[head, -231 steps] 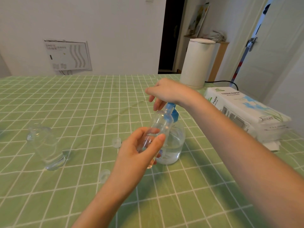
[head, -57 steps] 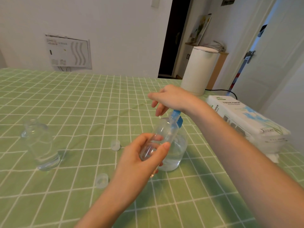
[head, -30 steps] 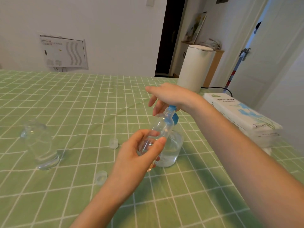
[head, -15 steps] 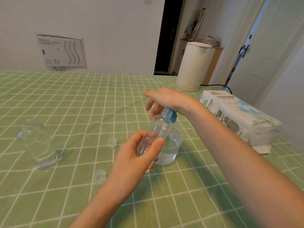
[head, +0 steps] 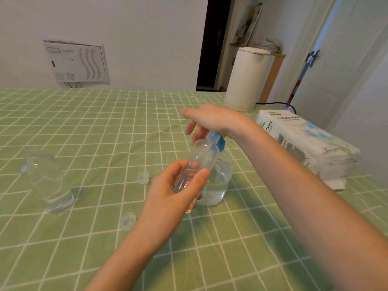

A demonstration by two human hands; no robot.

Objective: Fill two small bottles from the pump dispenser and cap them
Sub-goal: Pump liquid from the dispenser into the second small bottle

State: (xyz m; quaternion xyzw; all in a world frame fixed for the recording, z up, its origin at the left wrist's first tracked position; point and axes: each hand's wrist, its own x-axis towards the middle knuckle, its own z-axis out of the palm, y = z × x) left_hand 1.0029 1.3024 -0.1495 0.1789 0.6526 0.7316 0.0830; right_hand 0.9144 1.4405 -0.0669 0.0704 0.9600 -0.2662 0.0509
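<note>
My left hand (head: 176, 194) grips a small clear bottle (head: 201, 156), tilted, with its mouth up against the blue pump head (head: 217, 139) of the dispenser (head: 218, 183). The dispenser is a round clear bottle about half full of clear liquid, standing on the green checked cloth behind the small bottle. My right hand (head: 212, 120) lies palm down on top of the pump head. A second clear bottle (head: 47, 181) stands uncapped at the left. Two clear caps lie on the cloth: one (head: 143, 177) near the middle, one (head: 128, 221) closer to me.
A tissue paper pack (head: 304, 141) lies at the right of the table. A white cylindrical appliance (head: 245, 78) with a black cord stands at the far right edge. Beyond the table are a wall panel, a dark doorway and a white door.
My right hand rose and sank on the pump head several times over the earlier frames. The small bottle stays at the spout in my left hand. The view shifted slightly.
</note>
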